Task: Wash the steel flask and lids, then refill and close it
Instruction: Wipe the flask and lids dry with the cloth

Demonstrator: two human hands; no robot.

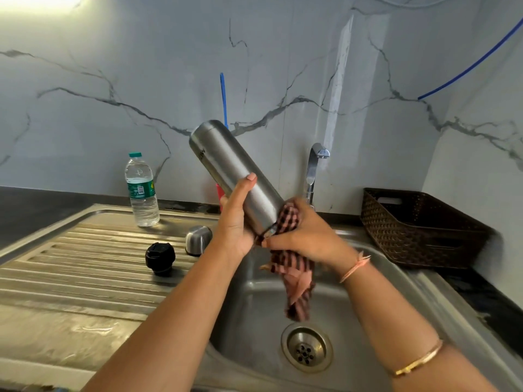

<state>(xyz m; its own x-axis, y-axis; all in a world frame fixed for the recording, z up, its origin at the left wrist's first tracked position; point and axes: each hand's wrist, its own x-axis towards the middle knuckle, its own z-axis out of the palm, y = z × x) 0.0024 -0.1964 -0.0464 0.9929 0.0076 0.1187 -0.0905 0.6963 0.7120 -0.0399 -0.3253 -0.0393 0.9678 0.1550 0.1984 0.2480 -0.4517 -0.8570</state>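
Over the stainless steel sink basin [254, 278], the tall brushed-steel cylindrical flask [226, 165] is held tilted. The left hand [237, 219] wraps round its body, and the right hand [305, 236] clutches a pink-and-brown checked cloth [297, 290] around its lower end. Turning the flask against the cloth should wipe it evenly. The round black stopper lid [160, 258] and domed steel cap [198, 239] sit left of the basin.

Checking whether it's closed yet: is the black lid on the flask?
No, the black lid sits on the drainboard, apart from the steel flask.
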